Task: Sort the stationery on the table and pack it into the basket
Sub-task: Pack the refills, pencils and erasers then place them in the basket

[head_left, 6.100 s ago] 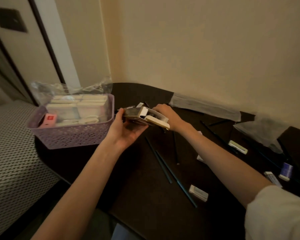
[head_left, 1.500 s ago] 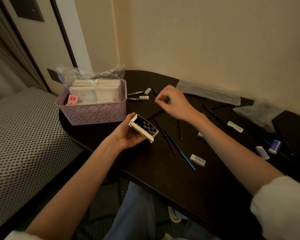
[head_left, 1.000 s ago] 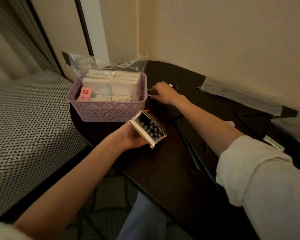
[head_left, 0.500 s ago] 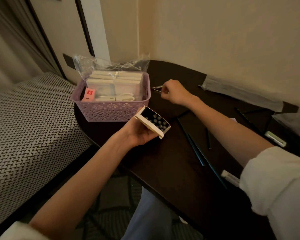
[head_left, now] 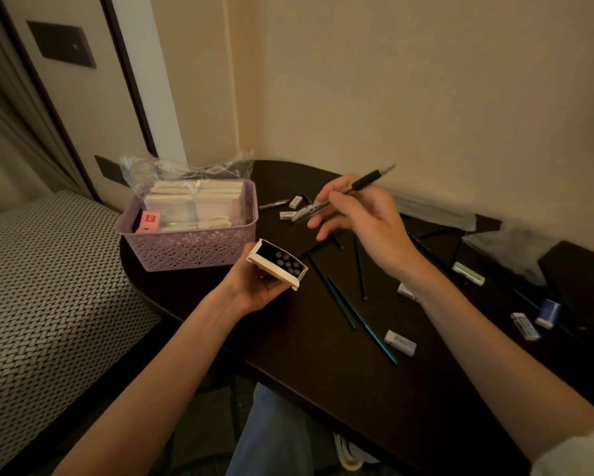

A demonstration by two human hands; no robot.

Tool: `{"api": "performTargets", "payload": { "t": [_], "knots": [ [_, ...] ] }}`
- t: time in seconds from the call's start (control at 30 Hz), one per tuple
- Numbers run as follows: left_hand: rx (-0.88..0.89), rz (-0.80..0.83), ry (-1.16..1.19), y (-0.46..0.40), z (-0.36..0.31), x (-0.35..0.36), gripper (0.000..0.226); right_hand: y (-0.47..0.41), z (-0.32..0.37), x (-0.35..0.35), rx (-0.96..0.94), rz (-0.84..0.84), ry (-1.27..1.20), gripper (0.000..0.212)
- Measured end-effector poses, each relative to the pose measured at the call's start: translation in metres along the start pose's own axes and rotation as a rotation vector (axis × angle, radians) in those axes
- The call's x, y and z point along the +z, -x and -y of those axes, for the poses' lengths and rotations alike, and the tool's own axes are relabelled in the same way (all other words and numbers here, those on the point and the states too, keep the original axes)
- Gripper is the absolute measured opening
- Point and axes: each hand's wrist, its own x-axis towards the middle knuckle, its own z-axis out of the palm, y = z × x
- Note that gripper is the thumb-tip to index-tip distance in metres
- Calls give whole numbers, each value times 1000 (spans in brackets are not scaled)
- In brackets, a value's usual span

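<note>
My left hand [head_left: 254, 286] grips a small white pen box [head_left: 277, 264], its open end up and showing several dark pen ends. My right hand [head_left: 364, 218] pinches a clear pen [head_left: 343, 194] with a black grip, lifted above the dark table [head_left: 323, 372] with its tip pointing up and right. The purple basket [head_left: 189, 249] stands at the table's left end and holds white packets, scissors and a small pink item. Several dark pencils [head_left: 343, 310] and white erasers [head_left: 400, 342] lie scattered on the table.
Another pen [head_left: 273, 204] and two small erasers [head_left: 290, 209] lie just right of the basket. Crumpled plastic bags [head_left: 505, 242] sit along the wall at the right. A blue and white item [head_left: 548, 312] lies at far right. A patterned seat [head_left: 48, 286] adjoins the table's left edge.
My right hand reached beside the basket, picked up a pen, and has lifted it up and to the right. The left hand kept hold of the open box.
</note>
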Motion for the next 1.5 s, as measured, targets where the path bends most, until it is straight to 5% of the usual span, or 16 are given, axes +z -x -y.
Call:
{"api": "performTargets", "payload": {
  "t": [0.6,0.97,1.27,1.5],
  "knots": [
    [9,30,-117,5,11,14,44,28,12,11,-367,303,885,21],
    [-1,40,-153,9,13,21,33,20,11,13,-450,420,1187,19],
    [-15,50,-172,12,13,19,36,24,12,6,-222,438,999,34],
    [-7,63,-204,12,11,21,36,31,25,2,-268,439,822,18]
  ]
}}
